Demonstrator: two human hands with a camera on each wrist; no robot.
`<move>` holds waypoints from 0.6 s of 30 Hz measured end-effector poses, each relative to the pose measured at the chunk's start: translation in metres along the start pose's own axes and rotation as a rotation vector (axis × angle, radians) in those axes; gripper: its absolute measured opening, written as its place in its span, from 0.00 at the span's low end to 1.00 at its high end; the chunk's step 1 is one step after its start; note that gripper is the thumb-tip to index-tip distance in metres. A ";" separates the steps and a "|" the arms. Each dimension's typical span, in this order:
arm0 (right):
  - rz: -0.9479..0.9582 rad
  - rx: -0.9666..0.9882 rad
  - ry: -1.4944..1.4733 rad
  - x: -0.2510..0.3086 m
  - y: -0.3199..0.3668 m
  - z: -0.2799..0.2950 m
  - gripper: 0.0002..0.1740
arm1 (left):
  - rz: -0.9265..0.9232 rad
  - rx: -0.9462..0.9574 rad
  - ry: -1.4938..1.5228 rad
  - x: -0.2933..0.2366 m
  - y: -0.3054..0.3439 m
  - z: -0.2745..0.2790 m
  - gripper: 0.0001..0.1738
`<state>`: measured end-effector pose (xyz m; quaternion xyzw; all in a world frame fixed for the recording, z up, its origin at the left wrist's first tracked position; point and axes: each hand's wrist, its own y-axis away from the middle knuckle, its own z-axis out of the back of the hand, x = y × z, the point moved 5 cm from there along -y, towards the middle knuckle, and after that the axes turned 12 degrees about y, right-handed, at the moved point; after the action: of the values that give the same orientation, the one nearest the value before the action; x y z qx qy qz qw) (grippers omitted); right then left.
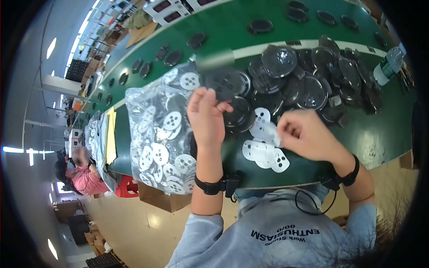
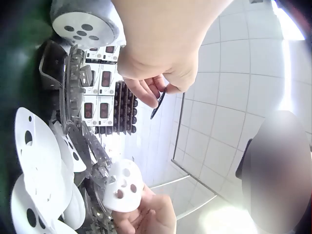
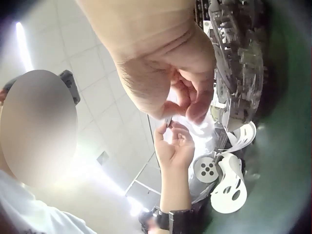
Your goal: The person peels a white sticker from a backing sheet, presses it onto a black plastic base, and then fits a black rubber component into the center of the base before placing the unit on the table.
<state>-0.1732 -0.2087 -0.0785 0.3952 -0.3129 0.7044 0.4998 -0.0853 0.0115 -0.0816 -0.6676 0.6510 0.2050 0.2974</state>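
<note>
My left hand (image 1: pixel 207 120) is raised over the green table and pinches a thin dark disc (image 2: pixel 157 105), seen edge-on in the left wrist view between thumb and fingers. My right hand (image 1: pixel 306 134) holds a white plastic piece with round holes (image 2: pixel 124 185) by its edge. Below that hand, several white hole-punched pieces (image 1: pixel 280 161) lie overlapping near the table's front edge. A clear plastic bag (image 1: pixel 138 129) full of similar white pieces lies left of my left hand. Beyond both hands is a heap of dark round covers (image 1: pixel 313 91).
A water bottle (image 1: pixel 389 64) stands at the right, beside the heap. More dark round parts (image 1: pixel 260 26) are spread along the green surface behind a pale strip. A cardboard box (image 1: pixel 163 198) is below the front edge. Another person in pink (image 1: pixel 87 178) sits at the far left.
</note>
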 end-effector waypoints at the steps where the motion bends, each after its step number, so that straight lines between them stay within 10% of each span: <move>1: 0.014 -0.018 -0.011 0.002 0.001 -0.003 0.07 | 0.032 0.045 0.036 0.005 -0.001 0.004 0.01; 5: -0.058 -0.230 -0.446 -0.011 -0.003 0.009 0.10 | 0.256 0.227 -0.015 0.019 0.009 -0.010 0.01; 8: 0.120 0.068 -0.914 -0.002 -0.005 0.007 0.13 | 0.470 0.344 -0.032 0.032 0.018 -0.021 0.03; 18: 0.105 0.099 -0.820 -0.006 -0.002 -0.002 0.11 | 0.506 0.366 -0.384 0.034 0.023 -0.046 0.08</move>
<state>-0.1707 -0.2092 -0.0842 0.6500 -0.4715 0.5273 0.2777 -0.1114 -0.0438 -0.0727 -0.3704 0.7538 0.2740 0.4686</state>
